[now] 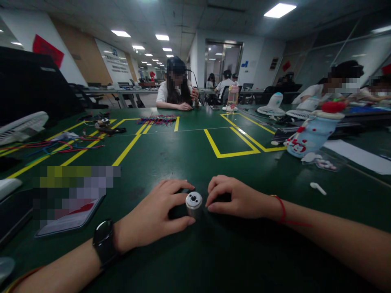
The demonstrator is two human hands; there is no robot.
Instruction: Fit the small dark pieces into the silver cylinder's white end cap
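A short silver metal cylinder [194, 205] stands upright on the green table, its round top face marked by a central hole and smaller dark holes. My left hand [155, 209], with a black watch on the wrist, is around it from the left. The thumb lies at the cylinder's lower front and the index fingertip at its left side. Just right of the cylinder is my right hand [230, 195], apart from it, with a red string bracelet on the wrist. Its fingers are curled, thumb and index tips close together; whether anything tiny is between them is hidden.
Yellow tape [238, 154] marks the green table [165, 154]. Loose wires [73, 144] and a badge-like plastic sleeve [73, 215] lie left. A blue bottle [314, 134], a small bag [326, 163] and a white earbud [318, 188] are right. A person [177, 87] sits opposite.
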